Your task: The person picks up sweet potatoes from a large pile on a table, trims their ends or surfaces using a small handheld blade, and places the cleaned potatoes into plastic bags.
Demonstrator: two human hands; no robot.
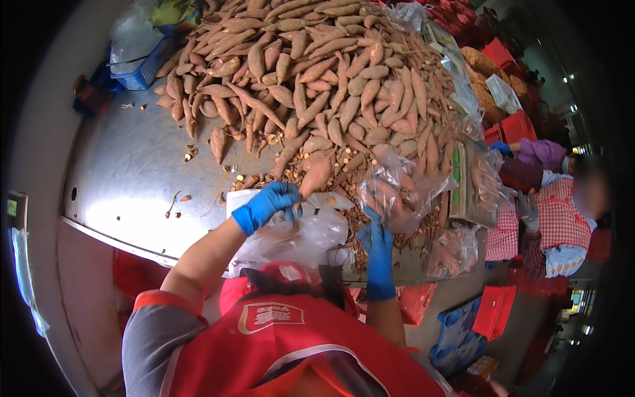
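Observation:
My left hand (pixel 273 206), in a blue glove, grips the lower end of a sweet potato (pixel 316 176) above the near edge of a big heap of sweet potatoes (pixel 347 89). To the right, my blue-gloved right hand (pixel 375 233) is at the lower edge of a clear plastic bag (pixel 392 186) with sweet potatoes in it. Its fingers are bent; a small yellowish thing shows by them, and I cannot tell what they hold. Thin clear plastic bags (pixel 307 233) lie between my hands and my body. Cut root ends (pixel 347 193) are strewn at the heap's near edge.
A scale (pixel 460 186) bearing a filled bag stands right of my right hand, with another filled bag (pixel 454 250) nearer. A blue basket (pixel 144 67) with plastic stands on the metal table (pixel 134 154) at far left. Coworkers (pixel 560 208) are at the right; red crates (pixel 496 310) stand on the floor.

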